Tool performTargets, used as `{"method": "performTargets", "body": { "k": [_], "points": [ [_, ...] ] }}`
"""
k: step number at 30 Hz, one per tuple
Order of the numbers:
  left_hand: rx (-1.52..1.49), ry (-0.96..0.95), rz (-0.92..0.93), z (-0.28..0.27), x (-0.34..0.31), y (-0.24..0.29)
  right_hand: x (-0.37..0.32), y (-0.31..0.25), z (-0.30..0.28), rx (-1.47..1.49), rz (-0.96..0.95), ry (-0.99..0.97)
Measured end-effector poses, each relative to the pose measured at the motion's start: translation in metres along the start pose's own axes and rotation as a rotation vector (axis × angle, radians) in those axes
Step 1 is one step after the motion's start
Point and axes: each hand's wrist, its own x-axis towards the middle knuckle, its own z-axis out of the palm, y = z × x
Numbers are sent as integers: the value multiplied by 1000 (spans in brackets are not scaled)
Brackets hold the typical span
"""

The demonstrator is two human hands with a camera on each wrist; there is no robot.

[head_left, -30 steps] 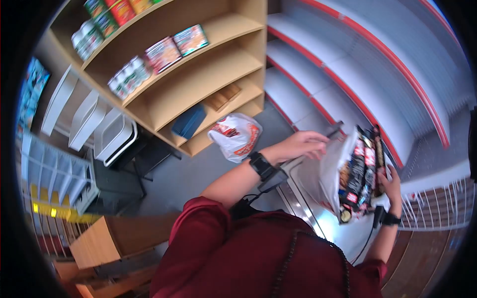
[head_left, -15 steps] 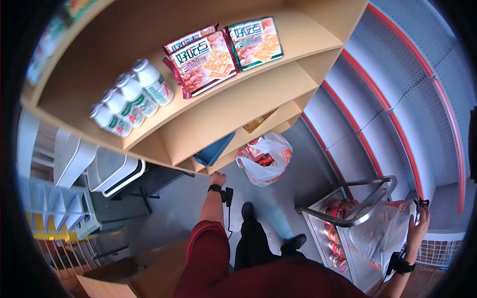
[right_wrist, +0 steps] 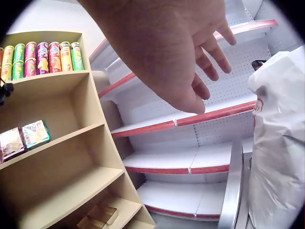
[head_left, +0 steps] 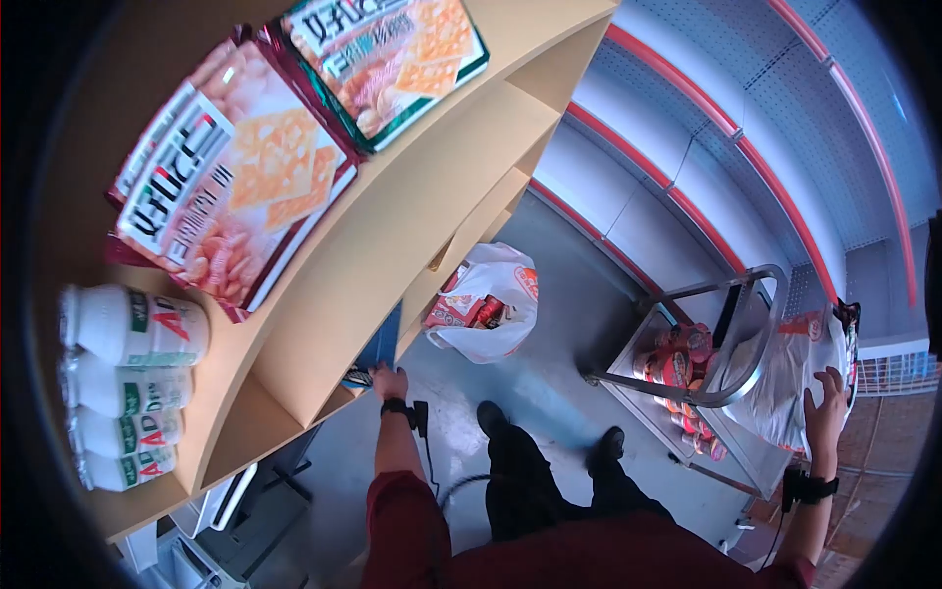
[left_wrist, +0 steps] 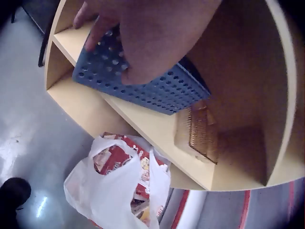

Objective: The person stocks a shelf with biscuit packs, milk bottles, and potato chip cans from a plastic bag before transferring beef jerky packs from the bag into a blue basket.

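In the head view my left hand [head_left: 390, 381] is at the near end of a blue basket [head_left: 381, 346] on a low wooden shelf. The left wrist view shows that hand [left_wrist: 157, 38] over the perforated blue basket [left_wrist: 143, 95], fingers at its end and thumb against its holed side; it grips the basket there. The basket sits tilted across the shelf board. My right hand [head_left: 826, 407], fingers loosely spread, is beside a full white plastic bag [head_left: 785, 368] on a metal cart [head_left: 638, 378]. In the right wrist view a gap separates the hand [right_wrist: 176, 52] from the bag [right_wrist: 281, 138].
A second white bag [head_left: 500, 324] with red packages stands on the floor by the wooden shelf. A brown woven basket [left_wrist: 202, 133] lies beyond the blue one. Cracker packs [head_left: 235, 177] and white bottles [head_left: 137, 383] stand higher up. Red-edged metal shelves [head_left: 677, 177] rise at the right.
My left hand has left the bag on the cart and moved left and down to the blue basket. The right hand has let go of the bag. The wooden shelf is now closer.
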Motion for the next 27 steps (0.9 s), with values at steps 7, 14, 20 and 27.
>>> {"method": "performTargets", "body": {
  "k": [7, 14, 20, 27],
  "points": [
    [-64, 160, -32, -59, -152, 3, -12, 13, -12, 232, -75, 58],
    [-175, 102, 258, -155, -326, 71, -40, -5, -30, 545, -600, -61],
    [-248, 642, 1003, -247, -489, 193, -71, 36, -72, 574, -994, 119],
    [-452, 800, 1401, -235, -636, 293, -119, 211, -39, 732, -776, 865]
  ]
}}
